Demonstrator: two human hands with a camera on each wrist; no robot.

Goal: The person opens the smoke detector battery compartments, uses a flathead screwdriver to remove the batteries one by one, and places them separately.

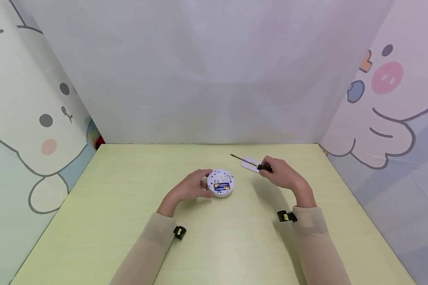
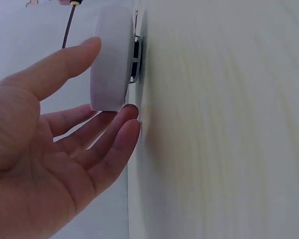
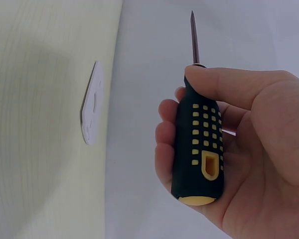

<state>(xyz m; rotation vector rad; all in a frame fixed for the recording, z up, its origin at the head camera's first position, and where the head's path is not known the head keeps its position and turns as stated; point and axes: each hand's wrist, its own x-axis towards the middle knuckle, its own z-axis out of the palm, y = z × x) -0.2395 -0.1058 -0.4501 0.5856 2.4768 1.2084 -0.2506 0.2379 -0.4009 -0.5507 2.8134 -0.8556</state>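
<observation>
A round white smoke alarm (image 1: 220,183) lies on the table with its open battery side up, batteries showing. Its slotted part (image 2: 136,59) faces down towards the tabletop in the left wrist view. My left hand (image 1: 193,185) holds the alarm by its left side, thumb on the near rim and fingers at the far rim. To the right, my right hand (image 1: 279,172) grips a screwdriver (image 3: 197,144) by its black and yellow handle, fingers wrapped round it. The screwdriver's shaft (image 1: 243,159) points up and left, above a flat white plate (image 3: 92,104) on the table.
The pale wooden table (image 1: 128,206) ends at a plain light curtain (image 1: 207,79) behind. Cartoon-printed sheets (image 1: 388,99) hang at both sides. A black wrist camera (image 1: 180,232) sits on the left sleeve, and another (image 1: 286,216) on the right.
</observation>
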